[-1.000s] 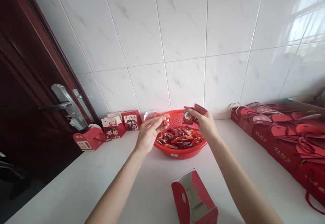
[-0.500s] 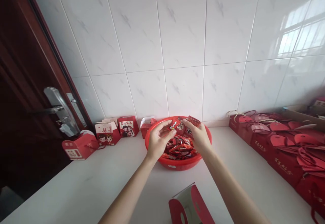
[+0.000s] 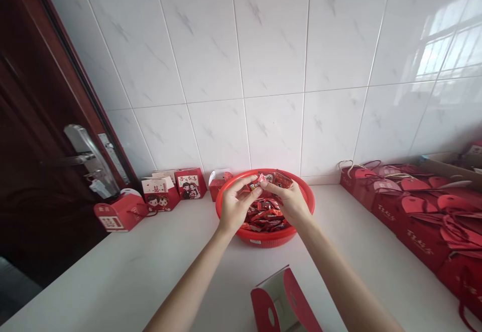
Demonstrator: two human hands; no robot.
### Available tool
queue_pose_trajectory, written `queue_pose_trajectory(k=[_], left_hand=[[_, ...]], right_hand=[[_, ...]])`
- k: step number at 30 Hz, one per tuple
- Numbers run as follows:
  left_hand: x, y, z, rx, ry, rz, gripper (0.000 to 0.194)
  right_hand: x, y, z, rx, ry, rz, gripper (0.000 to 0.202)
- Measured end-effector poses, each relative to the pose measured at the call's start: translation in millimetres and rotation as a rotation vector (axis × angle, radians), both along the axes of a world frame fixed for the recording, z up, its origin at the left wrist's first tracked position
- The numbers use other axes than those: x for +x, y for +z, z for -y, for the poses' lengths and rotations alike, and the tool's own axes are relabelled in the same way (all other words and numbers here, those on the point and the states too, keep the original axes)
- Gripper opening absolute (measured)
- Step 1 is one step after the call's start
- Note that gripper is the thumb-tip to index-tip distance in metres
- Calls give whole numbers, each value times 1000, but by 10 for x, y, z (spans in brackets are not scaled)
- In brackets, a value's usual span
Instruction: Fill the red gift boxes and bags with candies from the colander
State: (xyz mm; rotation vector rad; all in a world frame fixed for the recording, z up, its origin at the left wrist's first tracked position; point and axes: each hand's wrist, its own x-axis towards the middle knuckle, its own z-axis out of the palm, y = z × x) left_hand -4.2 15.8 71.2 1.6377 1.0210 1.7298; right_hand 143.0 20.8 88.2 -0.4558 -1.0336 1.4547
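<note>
Both hands are raised over a round red plastic basket (image 3: pixel 263 242) by the wall. Inside it lie several red wrapped candies (image 3: pixel 266 216). My left hand (image 3: pixel 235 202) is closed, thumb and fingers pinching a small red-and-white wrapped candy (image 3: pixel 261 178). My right hand (image 3: pixel 291 200) has come close from the other side, its fingertips closed at the same candy, almost touching my left thumb. Other red packets show behind the fingers; which of them are held I cannot tell. Nearer to me, an open red gift box (image 3: pixel 299 297) with a pale inside stands between my forearms.
Several small red gift boxes (image 3: pixel 191 183) stand along the wall to the left, beside a dark wooden door (image 3: pixel 41 96) with a metal handle. Many red boxes with cord handles (image 3: pixel 404 226) fill the right side. A cardboard box (image 3: pixel 437 160) sits at the far right.
My right hand has moved left and its fingertips now meet my left hand's at the candy. The camera has tilted slightly. The basket and boxes stay in place.
</note>
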Motion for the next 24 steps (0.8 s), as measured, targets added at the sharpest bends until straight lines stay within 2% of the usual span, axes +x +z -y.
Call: queue_pose_trajectory(k=[8, 14, 20, 24], left_hand=[[-50, -24, -57, 140, 19, -120, 29], [-67, -21, -26, 215, 51, -203, 30], [-28, -32, -2, 254, 132, -259, 27], [-75, 11, 4, 246, 92, -330, 34]], right_hand=[[10, 18, 46, -73, 55, 30, 32], [-13, -2, 18, 6, -14, 23, 29], [-30, -21, 18, 39, -10, 36, 29], [4, -25, -13, 37, -2, 39, 27]])
